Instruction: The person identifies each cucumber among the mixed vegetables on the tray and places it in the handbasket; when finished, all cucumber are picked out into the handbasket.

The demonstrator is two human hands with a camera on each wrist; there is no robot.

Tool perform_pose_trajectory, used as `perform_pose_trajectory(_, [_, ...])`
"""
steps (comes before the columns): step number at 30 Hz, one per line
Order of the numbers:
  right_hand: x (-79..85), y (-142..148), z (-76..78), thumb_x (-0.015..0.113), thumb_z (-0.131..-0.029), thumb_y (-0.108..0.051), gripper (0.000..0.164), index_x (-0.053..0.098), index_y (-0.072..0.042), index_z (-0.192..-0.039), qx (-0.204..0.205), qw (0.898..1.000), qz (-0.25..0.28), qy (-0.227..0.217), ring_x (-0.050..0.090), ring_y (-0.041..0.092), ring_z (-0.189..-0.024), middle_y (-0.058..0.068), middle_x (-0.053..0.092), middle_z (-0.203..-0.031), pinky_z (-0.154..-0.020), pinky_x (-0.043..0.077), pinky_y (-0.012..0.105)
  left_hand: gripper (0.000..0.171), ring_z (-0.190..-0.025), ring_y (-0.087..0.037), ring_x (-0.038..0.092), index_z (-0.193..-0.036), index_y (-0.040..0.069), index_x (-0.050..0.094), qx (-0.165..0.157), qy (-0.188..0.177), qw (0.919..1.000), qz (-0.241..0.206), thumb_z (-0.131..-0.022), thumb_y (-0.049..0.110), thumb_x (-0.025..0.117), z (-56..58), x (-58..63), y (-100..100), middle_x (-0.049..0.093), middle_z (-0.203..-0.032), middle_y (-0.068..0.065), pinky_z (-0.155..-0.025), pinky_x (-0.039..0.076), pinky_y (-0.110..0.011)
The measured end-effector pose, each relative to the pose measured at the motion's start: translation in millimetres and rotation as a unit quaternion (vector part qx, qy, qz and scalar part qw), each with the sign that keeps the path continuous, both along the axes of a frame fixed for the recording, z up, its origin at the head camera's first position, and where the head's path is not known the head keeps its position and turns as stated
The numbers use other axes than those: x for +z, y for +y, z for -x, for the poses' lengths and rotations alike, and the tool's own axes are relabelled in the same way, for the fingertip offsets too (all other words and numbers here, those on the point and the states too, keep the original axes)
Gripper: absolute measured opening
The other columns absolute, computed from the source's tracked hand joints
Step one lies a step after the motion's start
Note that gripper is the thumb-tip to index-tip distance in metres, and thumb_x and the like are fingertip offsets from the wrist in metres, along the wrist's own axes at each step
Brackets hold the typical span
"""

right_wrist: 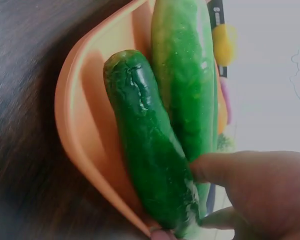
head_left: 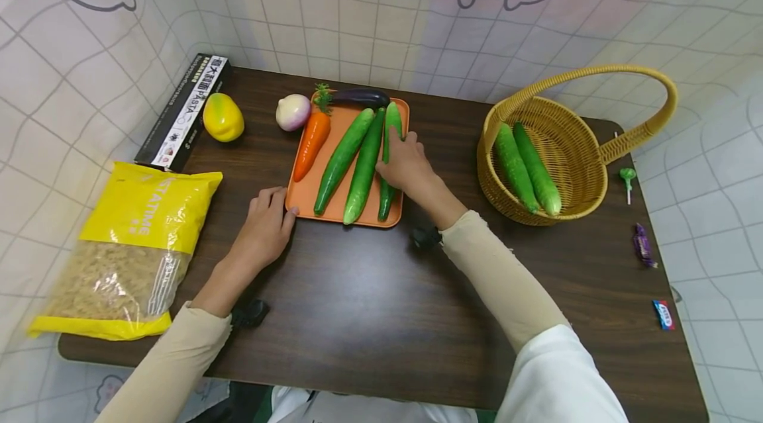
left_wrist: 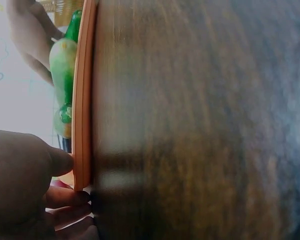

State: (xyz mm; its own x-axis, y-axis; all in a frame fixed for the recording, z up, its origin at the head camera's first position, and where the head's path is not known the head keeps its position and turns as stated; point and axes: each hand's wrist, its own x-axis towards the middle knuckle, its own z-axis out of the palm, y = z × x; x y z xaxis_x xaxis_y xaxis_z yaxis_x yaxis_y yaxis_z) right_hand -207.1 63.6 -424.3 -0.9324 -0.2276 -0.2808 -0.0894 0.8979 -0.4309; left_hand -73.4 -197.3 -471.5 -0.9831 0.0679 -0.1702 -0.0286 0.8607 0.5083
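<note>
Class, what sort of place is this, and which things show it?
Perhaps a practice corner set up like a kitchen: grid-patterned sheeting hangs behind a dark table bearing a tray of vegetables and a woven basket.

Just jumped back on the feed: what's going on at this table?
A person is handling vegetables with both hands. The left hand holds the near left corner of the orange tray, while the right hand grips the rightmost cucumber there. Beside that one, the tray bears two more cucumbers, a carrot and an eggplant. Over to the right, the wicker basket has a pair of cucumbers in it.
</note>
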Motion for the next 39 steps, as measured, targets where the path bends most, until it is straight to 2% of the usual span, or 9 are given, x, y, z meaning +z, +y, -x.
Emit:
perform_pose_trajectory(4, [0.8, -6, -0.7, 0.06, -0.101, -0.03, 0.08, 0.011, -0.011, -0.162, -0.01, 1.0, -0.007, 0.001, 0.042, 0.042, -0.125, 0.029, 0.027, -0.146, -0.087, 0.047, 0.048, 0.055, -0.134, -0.039, 0.026, -0.151, -0.004, 0.031, 0.0, -0.001, 1.0, -0.002, -0.108, 0.027, 0.045, 0.1, -0.2, 0, 0.026, -0.15, -0.023, -0.107, 0.033, -0.055])
perform_pose_trajectory(11, [3.8, -12, 1.3, 0.06, -0.102, -0.032, 0.083, 0.006, -0.013, -0.162, -0.031, 0.999, -0.004, -0.035, 0.036, 0.042, -0.136, 0.03, 0.02, -0.155, -0.098, 0.044, 0.049, 0.055, -0.133, -0.039, 0.027, -0.151, -0.005, 0.031, 0.002, 0.002, 1.0, -0.001, -0.108, 0.027, 0.045, 0.3, 0.0, 1, 0.026, -0.15, -0.023, -0.107, 0.034, -0.055])
perform_pose_trajectory(18, [6.2, -6, 4.1, 0.062, -0.1, -0.031, 0.082, 0.012, -0.01, -0.161, -0.015, 1.0, -0.007, -0.021, 0.039, 0.041, -0.133, 0.028, 0.033, -0.148, -0.102, 0.04, 0.049, 0.056, -0.133, -0.04, 0.027, -0.151, -0.005, 0.031, 0.0, 0.002, 1.0, -0.001, -0.108, 0.026, 0.046, 0.0, -0.1, 1, 0.026, -0.15, -0.023, -0.107, 0.033, -0.055])
perform_pose_trajectory(27, [14.9, 10, 3.9, 0.061, -0.101, -0.03, 0.081, 0.011, -0.01, -0.161, -0.001, 0.999, 0.025, -0.022, 0.038, 0.034, -0.134, 0.025, 0.034, -0.15, -0.097, 0.042, 0.044, 0.057, -0.133, -0.04, 0.027, -0.152, -0.006, 0.03, 0.002, 0.001, 1.0, 0.005, -0.108, 0.027, 0.045, 0.1, -2.3, 0, 0.026, -0.151, -0.024, -0.107, 0.033, -0.055])
perform_pose_trajectory(30, [19.6, 15, 2.1, 0.061, -0.101, -0.028, 0.08, 0.01, -0.01, -0.161, 0.0, 0.999, 0.037, -0.023, 0.042, 0.033, -0.128, 0.025, 0.035, -0.148, -0.092, 0.046, 0.043, 0.056, -0.133, -0.04, 0.026, -0.152, -0.005, 0.03, 0.002, 0.001, 1.0, 0.004, -0.108, 0.028, 0.045, 0.0, -2.1, 0, 0.026, -0.151, -0.024, -0.107, 0.033, -0.055])
perform_pose_trajectory(39, [47.9, 35, -18.1, 0.059, -0.1, -0.026, 0.08, 0.01, -0.014, -0.161, 0.018, 0.995, 0.091, -0.027, 0.047, 0.029, -0.115, 0.024, 0.032, -0.15, -0.086, 0.047, 0.041, 0.056, -0.134, -0.04, 0.026, -0.151, -0.006, 0.03, -0.001, 0.004, 1.0, 0.002, -0.108, 0.027, 0.045, 0.3, -1.9, 0, 0.026, -0.151, -0.024, -0.108, 0.033, -0.055])
